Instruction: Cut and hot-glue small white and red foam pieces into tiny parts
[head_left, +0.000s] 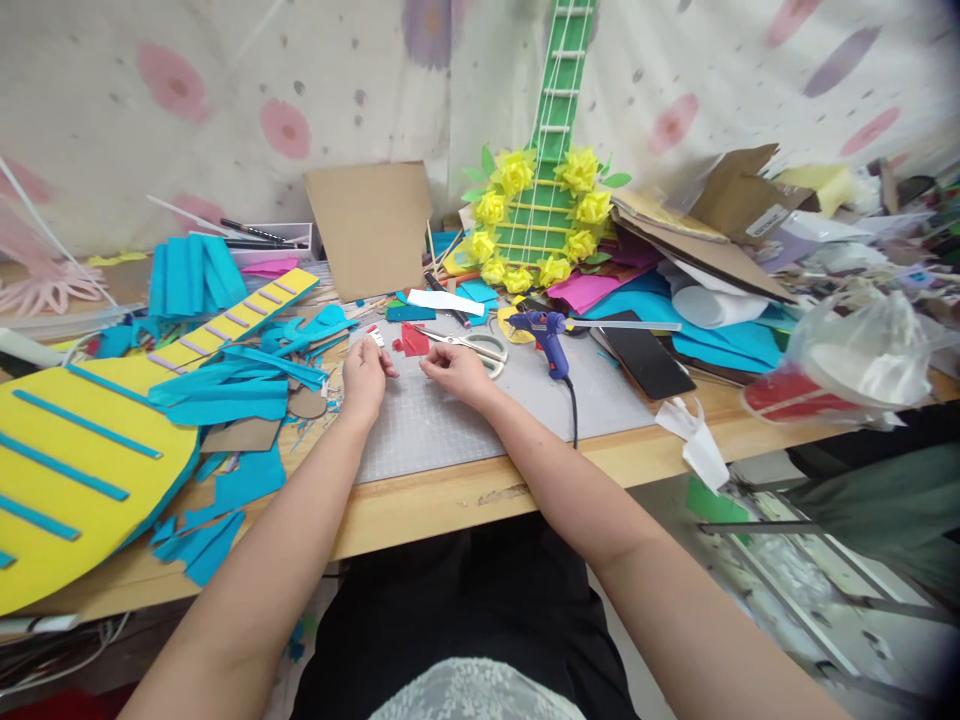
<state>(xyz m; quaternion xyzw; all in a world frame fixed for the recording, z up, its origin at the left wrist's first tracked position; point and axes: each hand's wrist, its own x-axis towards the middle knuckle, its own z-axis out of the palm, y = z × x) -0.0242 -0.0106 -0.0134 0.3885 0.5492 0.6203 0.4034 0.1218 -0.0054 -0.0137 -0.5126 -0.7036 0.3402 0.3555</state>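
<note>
My left hand point(364, 380) is closed over the cutting mat, with a small red-and-white piece point(376, 336) showing at its fingertips; its exact kind is too small to make out. My right hand point(456, 371) is pinched a short way to the right, and whatever lies between its fingers, if anything, is hidden. Just beyond the hands, a red paper scrap point(414, 340) lies on the grey cutting mat point(427, 437). Scissors point(487, 348) with pale handles rest behind my right hand. A purple glue gun point(551, 345) sits farther right, its cord running toward the table's front edge.
On the left lies a yellow paper guitar point(82, 450) amid blue paper scraps point(232, 395). A green guitar point(551, 200) with yellow flowers leans at the back beside a cardboard sheet point(367, 230). At right are a black phone point(649, 362) and a bagged red-and-white tub point(806, 390).
</note>
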